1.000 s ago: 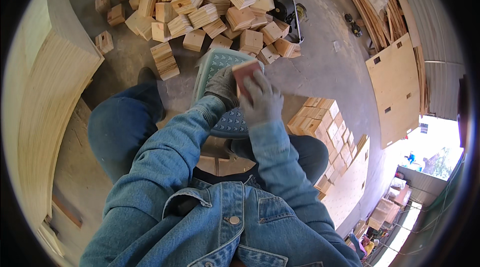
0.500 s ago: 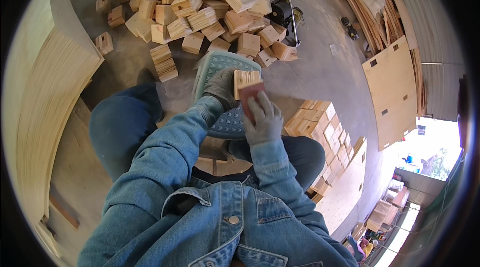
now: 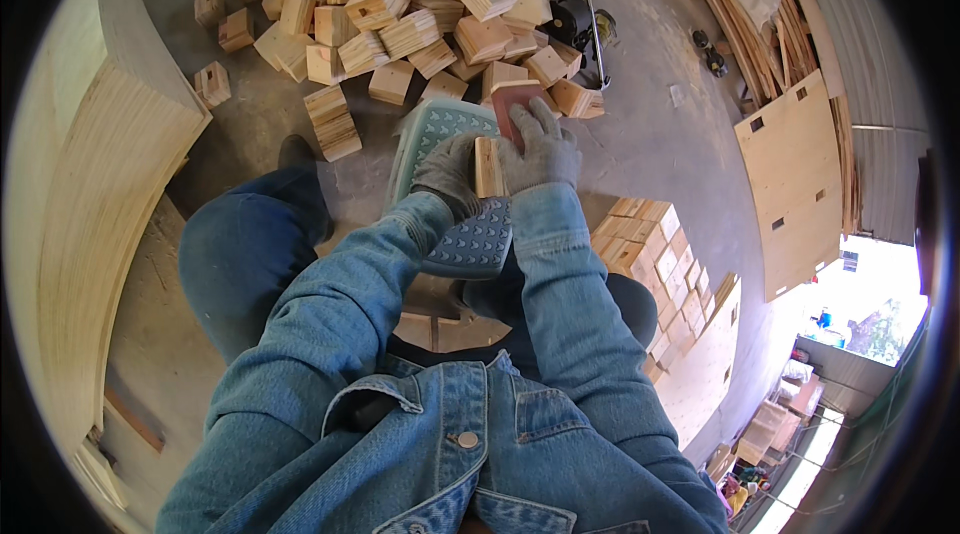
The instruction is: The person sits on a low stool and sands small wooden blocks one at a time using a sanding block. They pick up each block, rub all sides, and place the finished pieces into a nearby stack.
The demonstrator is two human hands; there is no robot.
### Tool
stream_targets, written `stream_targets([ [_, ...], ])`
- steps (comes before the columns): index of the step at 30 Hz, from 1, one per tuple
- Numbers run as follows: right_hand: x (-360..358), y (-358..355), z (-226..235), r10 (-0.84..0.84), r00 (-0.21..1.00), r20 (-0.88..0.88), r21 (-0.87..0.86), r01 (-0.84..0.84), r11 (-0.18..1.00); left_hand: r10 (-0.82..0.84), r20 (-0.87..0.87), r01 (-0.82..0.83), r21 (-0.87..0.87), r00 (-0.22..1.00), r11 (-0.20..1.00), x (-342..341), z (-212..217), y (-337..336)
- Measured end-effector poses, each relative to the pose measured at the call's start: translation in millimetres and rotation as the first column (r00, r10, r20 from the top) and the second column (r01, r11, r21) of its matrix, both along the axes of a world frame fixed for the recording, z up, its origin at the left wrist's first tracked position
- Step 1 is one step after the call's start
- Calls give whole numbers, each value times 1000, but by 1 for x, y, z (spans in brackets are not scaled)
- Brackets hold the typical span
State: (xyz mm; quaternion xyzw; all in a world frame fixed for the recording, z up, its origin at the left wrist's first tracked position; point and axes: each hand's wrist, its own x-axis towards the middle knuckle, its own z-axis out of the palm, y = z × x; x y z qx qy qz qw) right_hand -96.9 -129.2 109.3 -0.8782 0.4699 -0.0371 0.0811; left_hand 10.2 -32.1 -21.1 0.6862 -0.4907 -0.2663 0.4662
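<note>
In a grey glove, my left hand [image 3: 449,175] is closed on a light wooden block [image 3: 488,168], holding it above a pale teal plastic stool [image 3: 470,248] with a raised pattern. My right hand [image 3: 543,153], also gloved, grips a reddish-brown sanding block [image 3: 516,108] from its right side. The sanding block lies against the far right part of the wooden block, and my right fingers hide some of both. Several more wooden blocks [image 3: 410,34] lie in a loose heap beyond the stool.
At the right, finished-looking blocks [image 3: 660,259] stand in neat rows on a plywood board [image 3: 705,364]. A tall stack of plywood sheets [image 3: 120,164] rises on the left. A black tool with a metal bar [image 3: 590,29] sits beside the heap. Boards [image 3: 795,179] lean far right.
My right hand has slid the sanding block away from me, from the near end of the wooden block toward its far side. My left hand keeps its hold on the wooden block.
</note>
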Motion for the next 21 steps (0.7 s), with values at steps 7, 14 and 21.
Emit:
stream_targets([
  [7, -24, 26, -8, 58, 997, 48, -48, -56, 997, -7, 22, 7, -19, 1000, 1000, 5, -7, -1],
  [14, -92, 116, -9, 134, 980, 149, -140, -113, 984, -35, 60, 36, -6, 998, 999, 2, 18, 3],
  [21, -50, 68, -6, 122, 984, 128, -158, -102, 982, 5, -10, -6, -24, 1000, 1000, 2, -12, 2],
])
